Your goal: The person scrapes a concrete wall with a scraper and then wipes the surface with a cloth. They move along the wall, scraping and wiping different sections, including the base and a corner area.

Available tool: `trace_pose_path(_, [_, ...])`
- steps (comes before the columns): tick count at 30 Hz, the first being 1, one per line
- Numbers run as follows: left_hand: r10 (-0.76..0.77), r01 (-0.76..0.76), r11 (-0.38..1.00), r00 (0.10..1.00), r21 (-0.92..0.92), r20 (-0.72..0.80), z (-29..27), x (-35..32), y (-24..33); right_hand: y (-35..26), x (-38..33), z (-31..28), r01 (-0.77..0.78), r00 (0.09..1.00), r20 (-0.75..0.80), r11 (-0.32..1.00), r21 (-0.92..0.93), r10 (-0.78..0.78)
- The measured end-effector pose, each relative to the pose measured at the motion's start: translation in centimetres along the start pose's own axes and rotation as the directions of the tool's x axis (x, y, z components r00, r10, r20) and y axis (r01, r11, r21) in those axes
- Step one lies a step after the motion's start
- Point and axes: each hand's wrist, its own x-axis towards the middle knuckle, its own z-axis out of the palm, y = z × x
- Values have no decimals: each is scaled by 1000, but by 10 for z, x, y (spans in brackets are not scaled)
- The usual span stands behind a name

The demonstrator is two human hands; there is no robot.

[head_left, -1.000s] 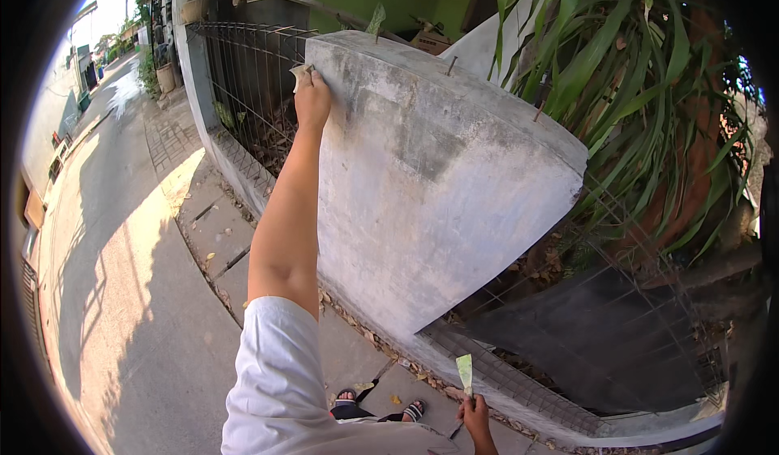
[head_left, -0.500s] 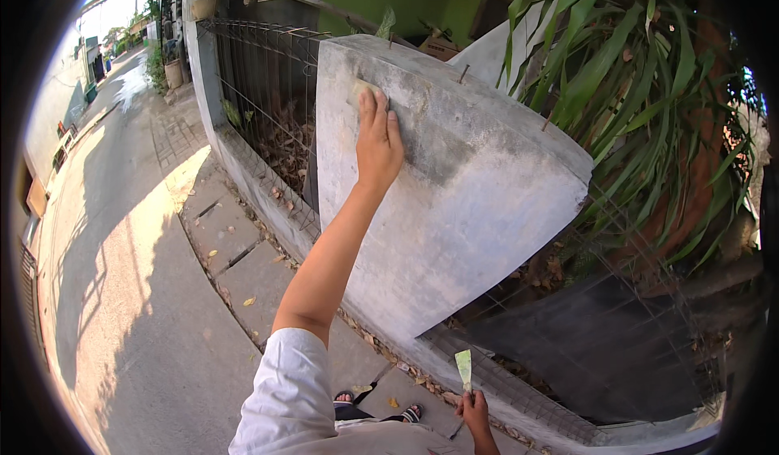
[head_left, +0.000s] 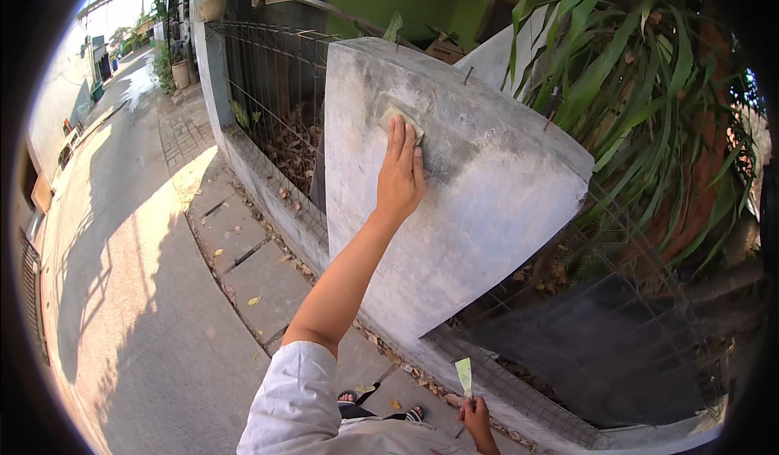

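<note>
My left hand presses a folded piece of sandpaper, beige and roughly square, against the upper face of a white-painted concrete wall. The fingers lie together over the sandpaper and hide part of it. Around it the paint is worn to a grey, rough patch. Low down, close to my body, my right hand is closed around the handle of a putty knife. Its blade points up, smeared pale yellow-green, and stays apart from the wall.
Rusty metal rods stick up from the wall's top edge. Long-leaved plants overhang on the right. Wire mesh fencing adjoins the wall at left; dark sheeting lies at lower right. Paving slabs and a road run alongside.
My left hand has slid the sandpaper down and to the right across the wall from near its upper left edge. My right hand still holds the putty knife low down.
</note>
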Motion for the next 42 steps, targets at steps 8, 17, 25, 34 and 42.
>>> trace_pose_path(8, [-22, 21, 997, 1000, 75, 17, 10, -20, 30, -13, -6, -5, -69, 997, -43, 996, 49, 71])
trace_pose_path(17, [-162, 163, 983, 987, 87, -16, 9, -35, -17, 11, 2, -4, -9, 1000, -19, 995, 100, 11])
trace_pose_path(25, [-298, 300, 954, 952, 16, -70, 21, -45, 0, 12, 2, -8, -15, 1000, -11, 994, 105, 16])
trace_pose_path(34, [-133, 133, 991, 991, 17, 22, 30, -66, 48, -1, -5, -14, 4, 999, -46, 999, 39, -2])
trace_pose_path(42, [-34, 35, 999, 996, -11, 78, 36, -78, 74, 15, -1, -14, -1, 997, -78, 999, 35, 4])
